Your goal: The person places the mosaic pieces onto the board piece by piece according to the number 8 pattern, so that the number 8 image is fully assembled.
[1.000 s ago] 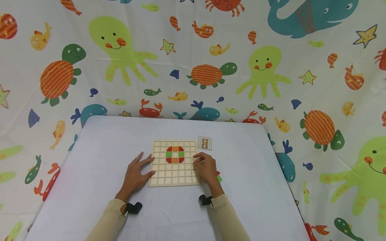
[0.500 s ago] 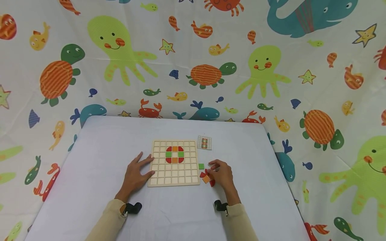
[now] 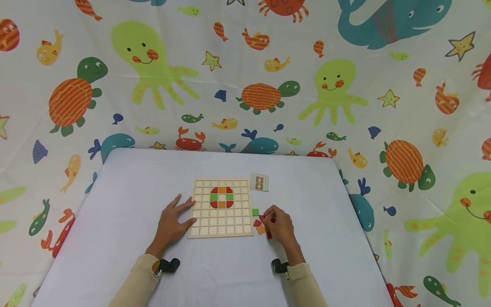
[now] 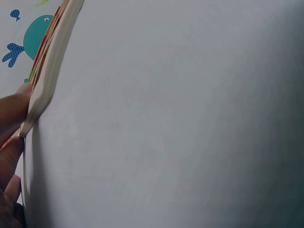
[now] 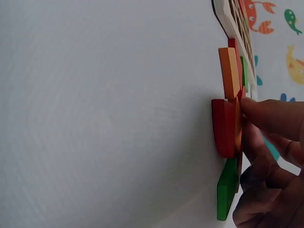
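A square wooden grid board (image 3: 220, 224) lies on the white table, with red, orange and green tiles set as a ring (image 3: 222, 204) in its upper middle. My left hand (image 3: 172, 221) rests at the board's left edge, thumb and fingers spread apart. Beyond the board's right edge, my right hand (image 3: 281, 227) reaches among loose tiles with bent fingers. Its thumb (image 5: 268, 111) touches the tiles in the right wrist view; whether one is pinched cannot be told. Nearby lie a green tile (image 3: 255, 212), a curved red tile (image 3: 257, 223) and an orange tile (image 3: 261, 230).
A small pattern card (image 3: 259, 182), printed with a grid and coloured design, lies beyond the board's upper right corner. The right wrist view also shows another green tile (image 5: 227, 192) below the fingers. A cloth with sea animals (image 3: 230, 55) hangs behind the table.
My right hand has moved from the board's right edge to the loose tiles, and its fingers have drawn closer together. A green tile now shows beside the board. My left hand stays put.
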A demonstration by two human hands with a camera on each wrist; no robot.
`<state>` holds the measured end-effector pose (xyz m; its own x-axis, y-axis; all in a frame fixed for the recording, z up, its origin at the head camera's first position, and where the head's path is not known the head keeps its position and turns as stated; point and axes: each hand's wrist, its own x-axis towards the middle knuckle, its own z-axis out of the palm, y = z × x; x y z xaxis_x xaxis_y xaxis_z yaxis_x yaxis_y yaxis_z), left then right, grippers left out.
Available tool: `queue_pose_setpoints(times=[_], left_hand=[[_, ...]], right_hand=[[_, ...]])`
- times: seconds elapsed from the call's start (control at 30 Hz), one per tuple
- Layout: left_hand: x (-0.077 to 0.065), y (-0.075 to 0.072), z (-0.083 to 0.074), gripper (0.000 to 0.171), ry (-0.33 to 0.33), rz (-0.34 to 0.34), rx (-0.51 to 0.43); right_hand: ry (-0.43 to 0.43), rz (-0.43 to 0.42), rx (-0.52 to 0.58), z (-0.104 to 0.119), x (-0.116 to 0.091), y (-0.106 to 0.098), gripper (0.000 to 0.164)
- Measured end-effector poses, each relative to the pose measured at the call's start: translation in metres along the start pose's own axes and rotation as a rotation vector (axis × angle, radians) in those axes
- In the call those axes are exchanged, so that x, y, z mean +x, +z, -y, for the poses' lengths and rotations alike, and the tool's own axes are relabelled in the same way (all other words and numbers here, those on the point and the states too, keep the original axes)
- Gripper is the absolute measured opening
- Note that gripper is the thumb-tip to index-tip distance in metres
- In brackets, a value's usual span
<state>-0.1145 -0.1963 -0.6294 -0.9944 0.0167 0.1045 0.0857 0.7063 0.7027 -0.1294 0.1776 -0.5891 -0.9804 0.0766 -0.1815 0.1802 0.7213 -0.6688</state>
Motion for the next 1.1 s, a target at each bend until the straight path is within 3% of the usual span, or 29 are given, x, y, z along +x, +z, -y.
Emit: queue_pose_setpoints(times=[0.27,0.57,0.7,0.87,1.1], left_hand=[[0.0,0.0,0.001,0.063,0.0,0.001,0.004],[-0.001,-0.001,0.001,0.062,0.007,-0.008,0.002],[-0.001,0.001,0.001,0.062,0.013,-0.013,0.009],[-0.002,-0.001,-0.002,0.063,0.007,-0.002,0.014],[-0.001,-0.003,-0.003,0.062,-0.011,0.013,0.023]], right_hand=[[-0.061,-0.008,-0.082,0.004,0.001,0.001,0.017],[-0.022,0.017,-0.013,0.006,0.002,0.0,0.014],[-0.039,0.012,-0.068,0.004,-0.001,-0.006,0.023],[-0.04,0.061,-0.165,0.0,-0.004,-0.013,0.022],[-0.027,0.104,-0.148,-0.004,0.0,-0.011,0.017]])
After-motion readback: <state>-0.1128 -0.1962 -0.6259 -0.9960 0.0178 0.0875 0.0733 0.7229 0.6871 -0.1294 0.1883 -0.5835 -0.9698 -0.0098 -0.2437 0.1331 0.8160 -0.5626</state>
